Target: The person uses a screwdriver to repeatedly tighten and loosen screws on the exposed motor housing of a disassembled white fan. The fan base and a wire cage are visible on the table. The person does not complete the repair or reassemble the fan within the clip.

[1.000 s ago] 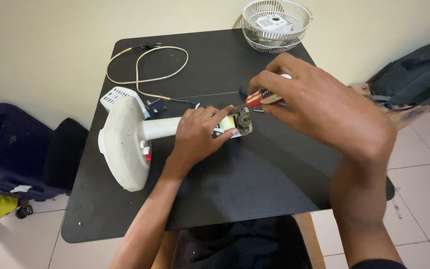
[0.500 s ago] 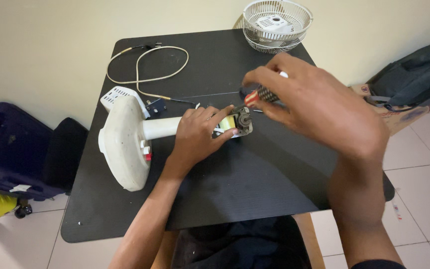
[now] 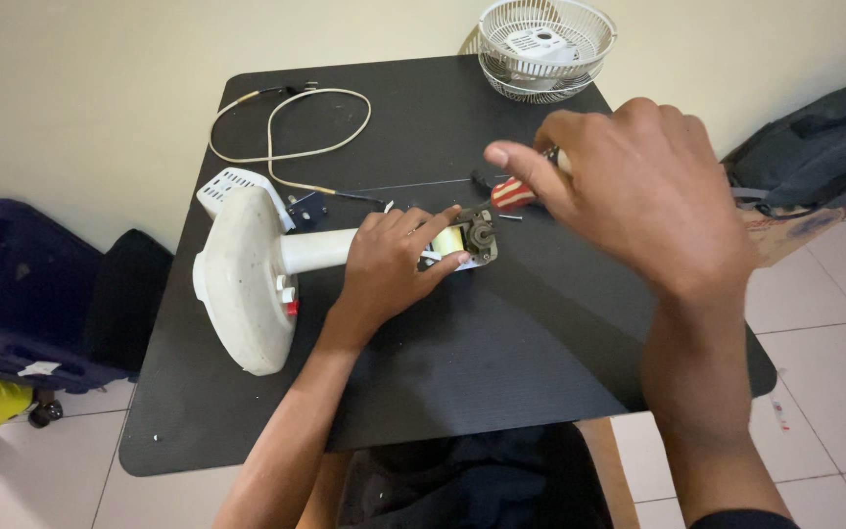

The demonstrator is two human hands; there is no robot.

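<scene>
A white stand fan lies on its side on the black table, its round base to the left and its bare motor to the right. My left hand grips the fan's neck just behind the motor. My right hand holds a screwdriver with a red-and-white striped handle, its tip pointing down at the motor.
A cream power cord loops on the table's far left. White wire fan guards are stacked at the far edge. A small white vented cover lies behind the base. A dark backpack rests right, dark blue luggage left.
My right hand with the screwdriver has lifted slightly and shifted right above the motor. My left hand and the fan stay put.
</scene>
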